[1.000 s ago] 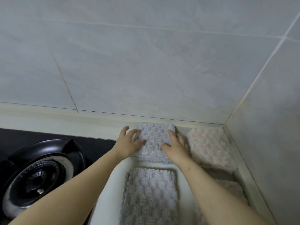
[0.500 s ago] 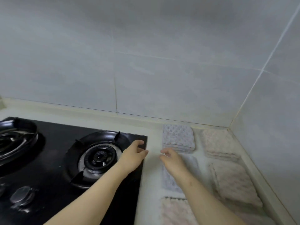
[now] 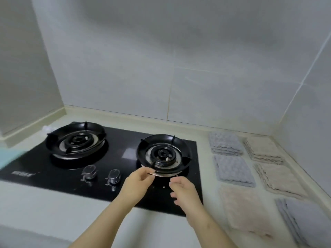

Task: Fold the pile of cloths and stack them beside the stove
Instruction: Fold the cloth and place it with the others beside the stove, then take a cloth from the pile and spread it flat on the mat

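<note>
Both forearms reach forward over the front edge of the stove (image 3: 125, 153), with the left hand (image 3: 138, 183) and right hand (image 3: 184, 192) side by side before the right burner (image 3: 163, 154). A pale worktop (image 3: 53, 203) meets grey tiled walls (image 3: 161, 68). The folded cloths (image 3: 232, 170) lie in two rows to the right of the stove. Both hands are loosely curled and hold nothing.

Cut off: grey cloth stack (image 3: 308, 222), by right and bottom edges. Also teal object (image 3: 9, 156) at left edge, mostly out of frame, blurred, unidentifiable. Illegible: stove label (image 3: 22, 174). Too blurred to identify: small pale item (image 3: 47, 128) behind left burner (image 3: 76, 140).
</note>
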`<state>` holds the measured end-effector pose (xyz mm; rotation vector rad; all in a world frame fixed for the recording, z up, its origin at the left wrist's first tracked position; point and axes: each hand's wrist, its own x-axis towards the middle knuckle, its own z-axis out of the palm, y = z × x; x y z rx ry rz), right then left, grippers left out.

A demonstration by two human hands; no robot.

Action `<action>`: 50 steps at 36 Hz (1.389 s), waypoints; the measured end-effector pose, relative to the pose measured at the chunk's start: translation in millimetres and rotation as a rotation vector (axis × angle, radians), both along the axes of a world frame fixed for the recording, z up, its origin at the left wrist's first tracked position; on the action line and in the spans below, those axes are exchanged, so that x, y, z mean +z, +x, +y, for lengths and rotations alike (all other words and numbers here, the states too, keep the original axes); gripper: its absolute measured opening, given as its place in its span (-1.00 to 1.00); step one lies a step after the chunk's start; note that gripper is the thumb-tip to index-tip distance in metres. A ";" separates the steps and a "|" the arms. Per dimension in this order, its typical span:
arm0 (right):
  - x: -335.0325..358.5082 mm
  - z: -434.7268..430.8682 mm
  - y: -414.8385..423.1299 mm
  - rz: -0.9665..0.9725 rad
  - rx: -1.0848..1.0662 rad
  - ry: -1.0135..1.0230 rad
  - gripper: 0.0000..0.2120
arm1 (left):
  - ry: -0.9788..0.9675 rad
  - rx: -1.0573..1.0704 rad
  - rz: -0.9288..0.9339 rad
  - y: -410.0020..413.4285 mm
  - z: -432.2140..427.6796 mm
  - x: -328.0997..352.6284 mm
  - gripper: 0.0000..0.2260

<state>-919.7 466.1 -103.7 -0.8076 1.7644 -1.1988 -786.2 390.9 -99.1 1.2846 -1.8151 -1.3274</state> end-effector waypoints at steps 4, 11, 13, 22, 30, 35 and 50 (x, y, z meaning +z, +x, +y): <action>-3.9 10.7 60.4 -0.025 0.077 0.000 -0.88 | 0.042 0.093 0.011 68.5 24.7 -1.9 -0.89; -5.3 27.4 172.7 -0.060 0.229 0.030 -0.87 | 0.063 0.198 -0.012 181.9 56.3 -3.3 -0.88; -2.0 23.2 202.1 -0.041 0.269 0.018 -0.86 | 0.050 0.261 0.011 216.7 59.3 -2.3 -0.86; 1.4 -26.2 362.6 -0.006 0.439 0.025 -0.85 | 0.015 0.380 0.018 381.8 31.5 4.7 -0.88; -4.2 -100.7 545.2 -0.081 0.500 0.042 -0.85 | 0.034 0.490 -0.028 551.1 -25.4 9.6 -0.86; -3.5 -132.8 615.9 -0.105 0.486 0.070 -0.84 | 0.040 0.532 -0.016 622.0 -62.5 11.8 -0.84; -22.6 -269.0 687.4 -0.031 0.472 0.045 -0.85 | 0.045 0.579 0.018 684.9 -188.0 -13.5 -0.83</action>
